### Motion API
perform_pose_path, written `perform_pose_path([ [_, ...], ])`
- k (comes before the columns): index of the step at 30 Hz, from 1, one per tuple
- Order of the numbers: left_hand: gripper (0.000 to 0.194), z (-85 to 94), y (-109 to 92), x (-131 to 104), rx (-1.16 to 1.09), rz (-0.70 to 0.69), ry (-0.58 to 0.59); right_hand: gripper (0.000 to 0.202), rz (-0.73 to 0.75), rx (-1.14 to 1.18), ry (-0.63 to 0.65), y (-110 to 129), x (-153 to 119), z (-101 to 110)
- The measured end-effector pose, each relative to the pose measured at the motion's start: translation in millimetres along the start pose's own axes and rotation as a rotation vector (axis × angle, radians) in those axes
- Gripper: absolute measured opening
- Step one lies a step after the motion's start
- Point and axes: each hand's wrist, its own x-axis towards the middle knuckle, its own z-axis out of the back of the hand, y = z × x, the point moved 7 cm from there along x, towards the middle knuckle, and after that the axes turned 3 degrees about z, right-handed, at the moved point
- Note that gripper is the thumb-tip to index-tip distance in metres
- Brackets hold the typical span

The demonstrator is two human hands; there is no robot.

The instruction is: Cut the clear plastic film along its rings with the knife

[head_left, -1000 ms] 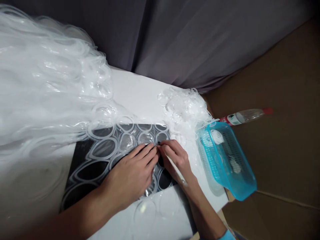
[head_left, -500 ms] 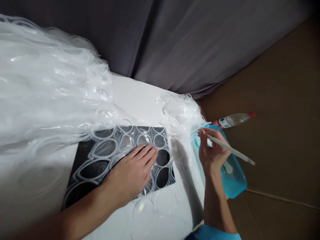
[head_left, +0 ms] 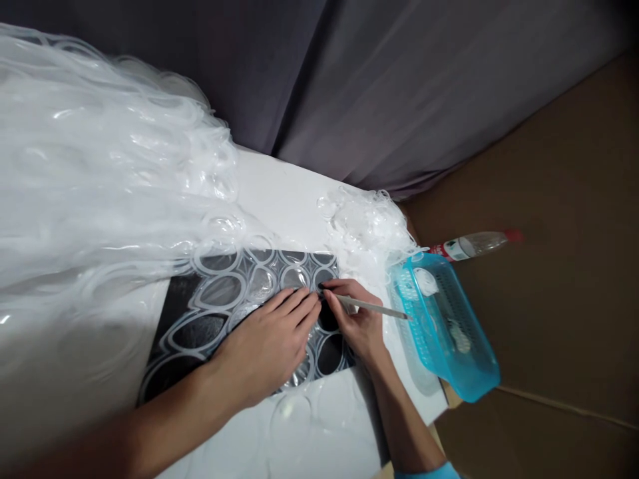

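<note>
Left hand [head_left: 272, 349] lies flat, fingers together, on the film [head_left: 260, 283] covering the mat [head_left: 178, 294]; right hand [head_left: 362, 319] pinches a stick [head_left: 379, 309] near the mat's right edge. We judge the film light, limp, slippery and easily creased; we advise gripping it broadly where it extends past the mat's near edge.
</note>
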Motion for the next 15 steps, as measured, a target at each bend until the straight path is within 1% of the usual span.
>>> perform_pose_path([
  [8, 0.057, -1.0, 1, 0, -0.017, 0.006, 0.010, 0.012, 0.012, -0.014, 0.025, 2, -1, -1],
  [10, 0.057, -1.1, 1, 0, -0.018, 0.003, 0.008, 0.012, 0.050, -0.042, 0.045, 4, -2, -4],
  [13, 0.056, -1.6, 1, 0, -0.008, -0.003, 0.001, 0.015, 0.155, -0.123, 0.086, 10, -4, -10],
  [15, 0.056, -1.8, 0, 0, -0.004, 0.001, -0.002, 0.017, 0.197, -0.193, 0.085, 10, -4, -9],
])
